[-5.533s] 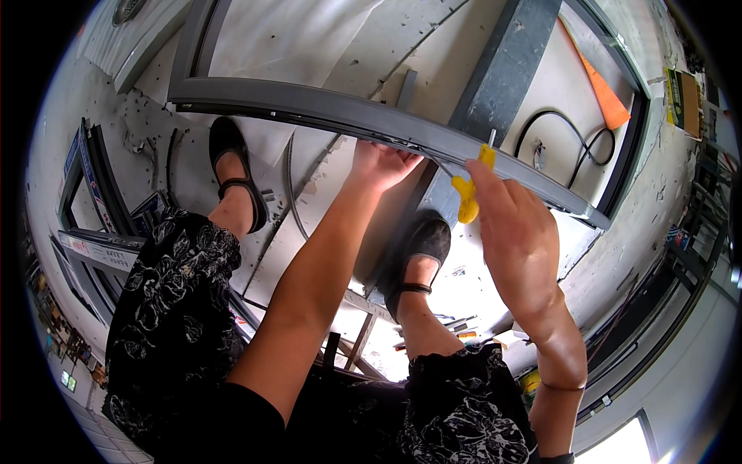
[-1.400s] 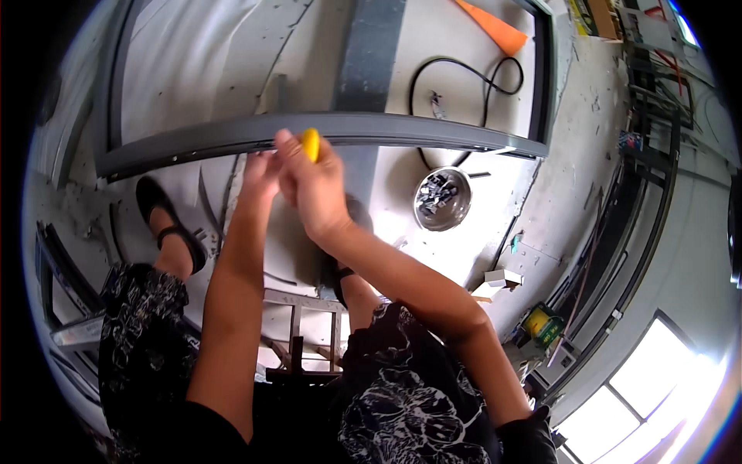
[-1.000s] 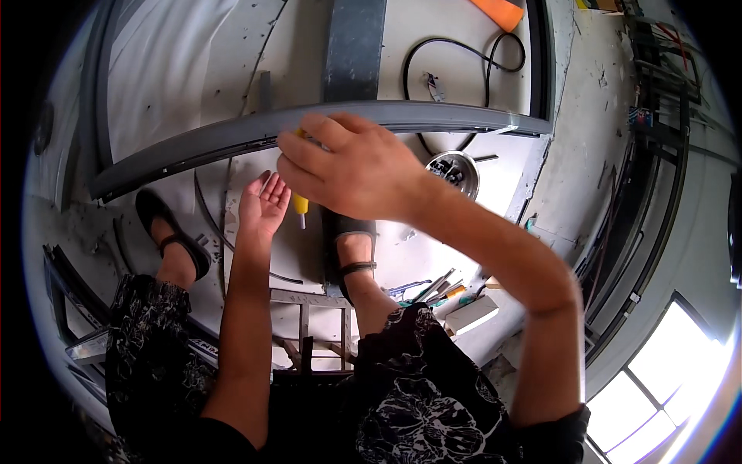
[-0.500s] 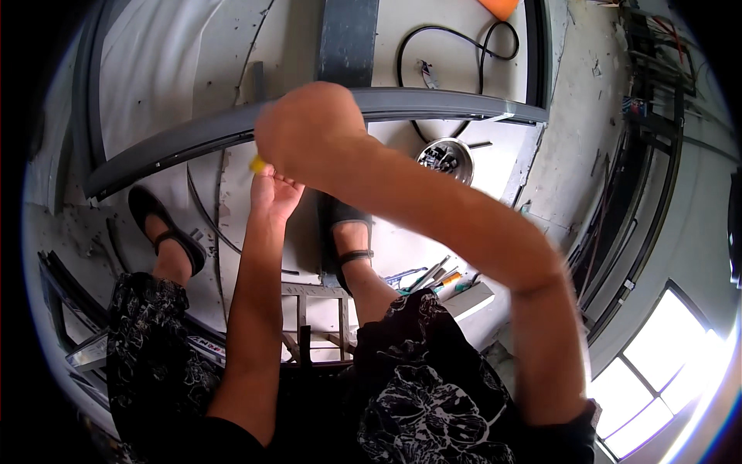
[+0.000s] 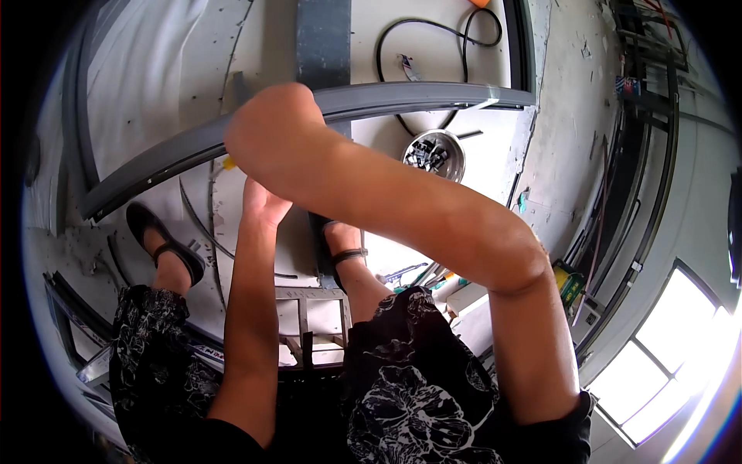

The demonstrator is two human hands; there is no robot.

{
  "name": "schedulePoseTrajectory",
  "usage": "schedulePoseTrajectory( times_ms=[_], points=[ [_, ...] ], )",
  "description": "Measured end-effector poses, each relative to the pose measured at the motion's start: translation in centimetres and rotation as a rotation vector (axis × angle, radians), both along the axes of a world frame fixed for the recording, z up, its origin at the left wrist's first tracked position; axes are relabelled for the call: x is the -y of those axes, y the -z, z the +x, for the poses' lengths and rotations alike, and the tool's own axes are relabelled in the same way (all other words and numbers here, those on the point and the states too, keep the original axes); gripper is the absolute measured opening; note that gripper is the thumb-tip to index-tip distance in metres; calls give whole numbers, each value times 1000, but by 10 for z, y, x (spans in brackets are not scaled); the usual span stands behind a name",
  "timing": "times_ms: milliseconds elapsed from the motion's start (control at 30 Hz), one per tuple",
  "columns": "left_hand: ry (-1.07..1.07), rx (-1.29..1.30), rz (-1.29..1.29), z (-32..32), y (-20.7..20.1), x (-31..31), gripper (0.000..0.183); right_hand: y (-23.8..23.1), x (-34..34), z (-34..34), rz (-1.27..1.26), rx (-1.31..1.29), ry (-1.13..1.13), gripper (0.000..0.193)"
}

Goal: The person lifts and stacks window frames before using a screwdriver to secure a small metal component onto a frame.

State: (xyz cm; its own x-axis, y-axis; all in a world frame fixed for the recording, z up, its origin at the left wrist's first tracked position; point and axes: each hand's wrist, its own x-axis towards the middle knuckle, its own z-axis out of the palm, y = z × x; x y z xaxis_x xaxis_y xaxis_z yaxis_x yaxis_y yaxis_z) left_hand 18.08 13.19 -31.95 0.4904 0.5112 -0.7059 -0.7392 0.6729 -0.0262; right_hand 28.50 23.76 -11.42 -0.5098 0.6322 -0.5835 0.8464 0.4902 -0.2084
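Observation:
Over the grey metal frame bar (image 5: 425,94), my right hand (image 5: 274,127) is bent at the wrist, its back toward me and slightly blurred. The hand looks closed; its fingers are out of sight behind it. A small yellow piece (image 5: 229,163) pokes out at its lower left, the rest of it covered, so its kind does not show. Just below, my left hand (image 5: 265,206) is raised with the palm partly showing. Its fingers disappear behind my right hand and wrist, so their grip cannot be seen.
A metal bowl (image 5: 435,155) of small dark and silvery parts stands right of my forearm. A black cable (image 5: 380,48) loops beyond the bar. Several tools (image 5: 421,272) lie by my right foot, near a small grey stool-like frame (image 5: 325,294). Dark metal profiles (image 5: 630,224) line the right wall.
My right hand and the yellow piece have shifted left along the bar. My left hand is now more covered by my right. The view has shifted slightly.

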Motion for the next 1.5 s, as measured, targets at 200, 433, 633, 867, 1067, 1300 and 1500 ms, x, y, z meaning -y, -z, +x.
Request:
schedulePoseTrajectory(
  times_ms=[200,433,633,867,1067,1300,1500],
  points=[
    [68,163,-43,3,24,1,31,-4,22,7,-48,-239,171,18],
    [167,132,138,19,-13,13,34,13,102,43,125,-997,968,25],
    [387,55,82,49,-39,28,44,58,188,86,101,-961,1430,36],
    [360,-70,88,102,-46,47,39,77,245,119,-214,-652,1079,72],
    [346,-103,30,84,-48,33,35,145,231,259,331,-180,1231,18],
    [454,-86,-6,91,-59,35,34,205,229,282,248,141,815,17],
    [518,-122,-2,92,-73,43,35,223,240,288,304,175,770,10]
  ],
)
